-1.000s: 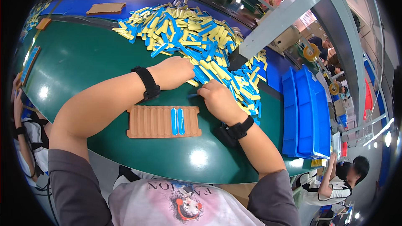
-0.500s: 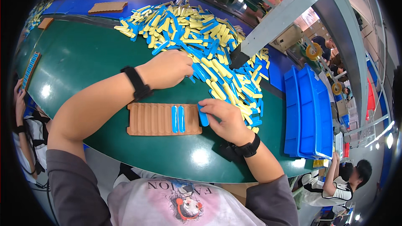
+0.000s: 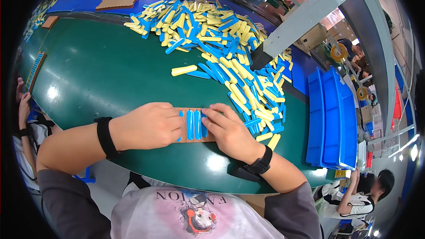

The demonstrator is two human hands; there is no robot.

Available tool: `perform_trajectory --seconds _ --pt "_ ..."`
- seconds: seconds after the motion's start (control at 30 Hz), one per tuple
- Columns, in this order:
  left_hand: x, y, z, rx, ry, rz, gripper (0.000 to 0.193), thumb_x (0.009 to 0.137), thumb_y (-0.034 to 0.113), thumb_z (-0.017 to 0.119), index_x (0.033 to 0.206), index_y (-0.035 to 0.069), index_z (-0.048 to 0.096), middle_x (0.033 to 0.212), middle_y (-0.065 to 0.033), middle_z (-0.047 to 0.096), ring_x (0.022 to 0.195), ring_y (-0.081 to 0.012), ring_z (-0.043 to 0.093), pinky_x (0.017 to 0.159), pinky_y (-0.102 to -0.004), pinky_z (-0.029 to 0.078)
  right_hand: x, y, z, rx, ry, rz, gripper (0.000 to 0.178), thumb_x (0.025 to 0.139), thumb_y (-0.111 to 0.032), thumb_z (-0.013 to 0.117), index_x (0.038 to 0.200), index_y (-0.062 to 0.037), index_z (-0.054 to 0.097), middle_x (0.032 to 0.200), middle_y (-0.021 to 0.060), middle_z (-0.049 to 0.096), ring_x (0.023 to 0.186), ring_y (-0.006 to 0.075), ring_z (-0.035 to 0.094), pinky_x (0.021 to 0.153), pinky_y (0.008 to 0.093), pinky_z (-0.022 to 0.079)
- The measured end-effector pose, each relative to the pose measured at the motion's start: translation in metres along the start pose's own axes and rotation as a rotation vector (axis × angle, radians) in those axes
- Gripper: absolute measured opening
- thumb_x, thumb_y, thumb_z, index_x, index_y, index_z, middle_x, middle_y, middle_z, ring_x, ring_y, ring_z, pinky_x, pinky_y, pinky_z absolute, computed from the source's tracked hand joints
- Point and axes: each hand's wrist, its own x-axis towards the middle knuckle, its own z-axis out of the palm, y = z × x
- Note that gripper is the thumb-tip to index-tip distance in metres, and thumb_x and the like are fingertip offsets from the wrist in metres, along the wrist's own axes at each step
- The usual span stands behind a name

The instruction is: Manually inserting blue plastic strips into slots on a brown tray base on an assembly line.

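A brown grooved tray (image 3: 211,137) lies in front of me on the green table. Two blue oblong pieces (image 3: 194,124) sit side by side in its middle grooves. My left hand (image 3: 148,126) covers the tray's left part, its fingers closed on another blue oblong piece (image 3: 179,138) that shows only in part beside the fingertips. Over the right part, my right hand (image 3: 230,132) pinches a blue oblong piece (image 3: 204,129) upright against the tray, right of the two seated ones. Wristbands are on both wrists.
Beyond the tray spreads a large heap of blue and yellow oblong pieces (image 3: 199,26). Blue bins (image 3: 338,119) stand at the right, near a grey metal post (image 3: 310,17). Another brown tray (image 3: 117,2) lies far left. A co-worker's hands (image 3: 24,102) hold a filled tray (image 3: 34,71).
My left hand has come back from the heap to the tray's left part with a blue piece. My right hand has shifted slightly left, bringing its piece over the grooves.
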Motion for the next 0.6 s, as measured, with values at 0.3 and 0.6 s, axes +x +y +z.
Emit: perform_trajectory --seconds 0.3,0.6 --pt "-0.004 -0.003 0.008 0.000 0.003 -0.013 0.024 0.069 0.011 0.066 0.091 0.002 0.067 0.095 -0.0073 0.065 0.094 -0.0218 0.061 0.078 -0.0336 0.049 -0.004 0.001 -0.001 0.036 -0.018 0.101 0.037 0.067 0.006 0.065 0.103 -0.0026 0.068 0.116 0.0133 0.059 0.107 0.0335 0.053 0.091 0.0396 0.048" --pt "0.012 -0.035 -0.029 -0.368 -0.089 -0.261 0.022 0.074 0.007 0.061 0.095 0.002 0.063 0.102 -0.0130 0.059 0.094 -0.0310 0.059 0.080 -0.0396 0.048 0.030 0.041 -0.029 0.048 0.086 0.130 0.022 0.076 0.004 0.061 0.098 0.0021 0.065 0.102 0.0163 0.062 0.090 0.0346 0.059 0.080 0.0402 0.049"
